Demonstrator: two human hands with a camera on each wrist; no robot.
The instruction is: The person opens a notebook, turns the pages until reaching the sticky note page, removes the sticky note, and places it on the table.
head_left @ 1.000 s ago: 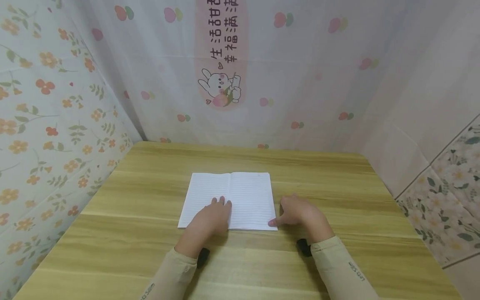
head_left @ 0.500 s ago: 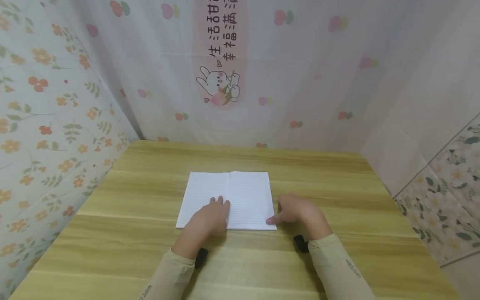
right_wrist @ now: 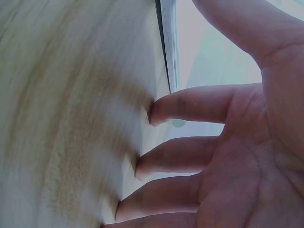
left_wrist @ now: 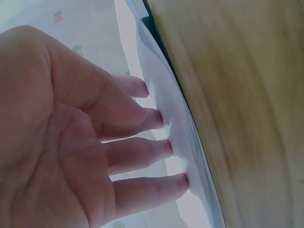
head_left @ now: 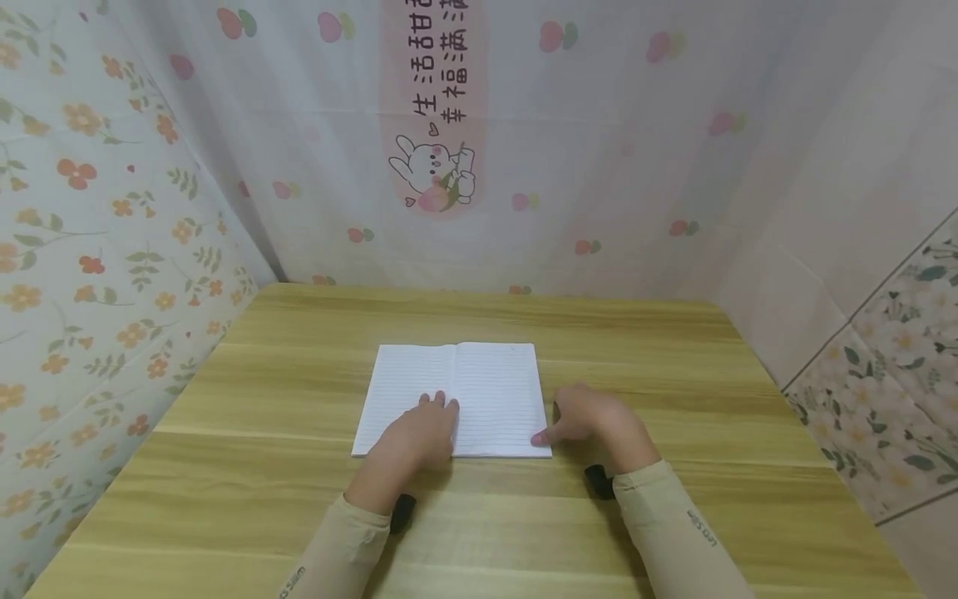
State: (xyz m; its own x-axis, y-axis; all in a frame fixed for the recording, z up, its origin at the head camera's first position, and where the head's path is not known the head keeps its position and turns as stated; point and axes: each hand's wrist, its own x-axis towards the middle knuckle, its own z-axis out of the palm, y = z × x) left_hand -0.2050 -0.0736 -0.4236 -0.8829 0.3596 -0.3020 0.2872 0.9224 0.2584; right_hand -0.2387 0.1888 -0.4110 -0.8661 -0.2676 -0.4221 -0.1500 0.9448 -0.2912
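Note:
An open notebook (head_left: 497,391) with ruled white pages lies flat on the wooden table, its spine running away from me. My left hand (head_left: 415,437) rests its fingertips on the left page beside the spine. In the left wrist view, the extended fingers (left_wrist: 149,192) touch the paper and the thumb holds nothing. At the notebook's lower right corner, the thumb of my right hand (head_left: 595,416) lies over the page edge. The right wrist view shows that hand's spread fingers (right_wrist: 180,154) with their tips on the table, next to the notebook's side edge.
The wooden table (head_left: 636,349) extends around the notebook on all sides. A printed curtain (head_left: 614,166) hangs behind its far edge, and a floral cloth (head_left: 90,249) hangs along the left. Dark wrist-camera mounts (head_left: 599,482) show beneath the wrists.
The head view has shifted slightly. Both hands keep their places on and beside the notebook, and the pages lie as before.

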